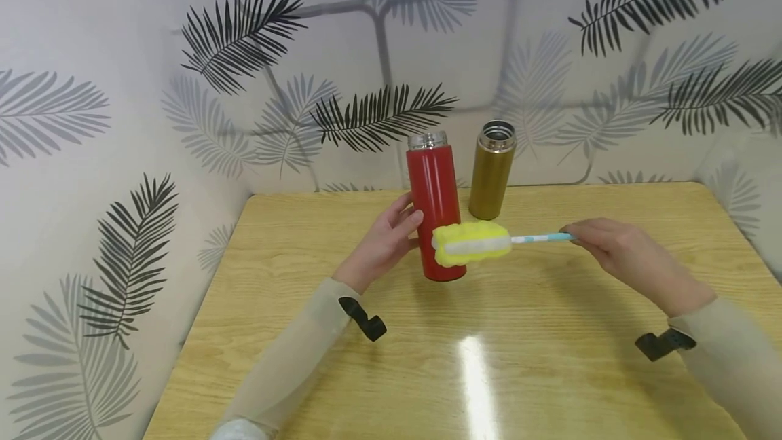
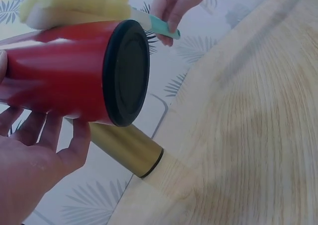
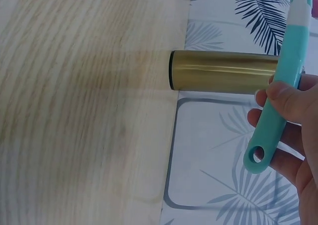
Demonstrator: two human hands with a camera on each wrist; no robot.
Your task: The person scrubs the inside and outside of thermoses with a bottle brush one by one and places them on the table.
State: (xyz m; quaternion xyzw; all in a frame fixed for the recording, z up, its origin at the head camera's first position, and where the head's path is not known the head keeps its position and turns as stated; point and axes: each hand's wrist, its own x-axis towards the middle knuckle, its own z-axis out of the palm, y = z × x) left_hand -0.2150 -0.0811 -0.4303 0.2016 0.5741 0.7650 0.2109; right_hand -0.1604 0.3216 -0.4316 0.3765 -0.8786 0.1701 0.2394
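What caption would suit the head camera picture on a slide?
Left hand holds a red metal flask while right hand holds a yellow sponge brush; a gold flask stands behind.

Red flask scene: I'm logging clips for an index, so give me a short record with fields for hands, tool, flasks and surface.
left hand: holds the red flask, upright on the table, lid off
right hand: grips the teal handle of the bottle brush
brush head: yellow sponge, in front of the red flask
gold flask: upright behind, open, untouched
surface: wooden table
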